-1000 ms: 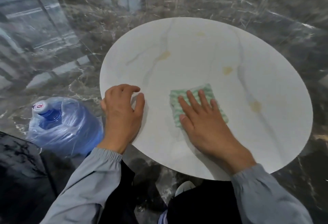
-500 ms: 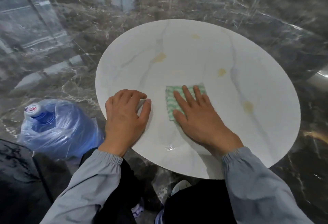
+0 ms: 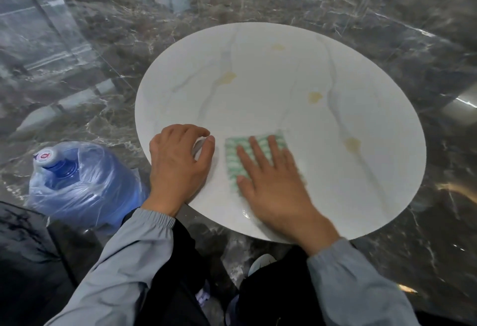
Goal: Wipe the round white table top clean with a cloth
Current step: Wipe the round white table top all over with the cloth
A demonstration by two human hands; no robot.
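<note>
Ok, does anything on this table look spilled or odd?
Four yellowish patches dot the white table top, all apart from the cloth under the right hand. Stains or marble veining, I cannot tell.

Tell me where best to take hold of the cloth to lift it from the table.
Pinch the far edge of the cloth, probably from above and the far side: it lies flat on the table, the right hand covers its near part, and the left hand rests beside its left edge.
</note>
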